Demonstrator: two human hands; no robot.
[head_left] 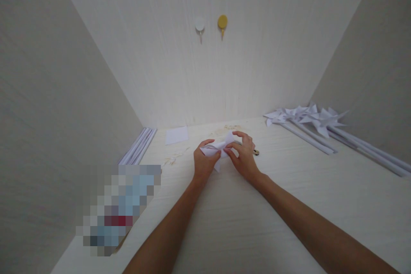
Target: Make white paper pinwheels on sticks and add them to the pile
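Between my hands is a white paper pinwheel (210,151) with its flaps bent in toward the middle. My left hand (204,160) is closed on its left side, the thumb pressed near the centre. On the right, my right hand (244,154) pinches the paper with thumb and forefinger close to the middle. A small tool with a tan, holed end (256,152) lies on the table behind my right hand, most of it hidden.
Several paper pinwheels on rolled-paper sticks (305,115) lie at the right. Rolled paper sticks (138,145) rest at the left, beside a square paper sheet (176,135). A blurred-out object (122,209) sits front left. Two hooks, white (199,24) and yellow (222,22), are on the wall.
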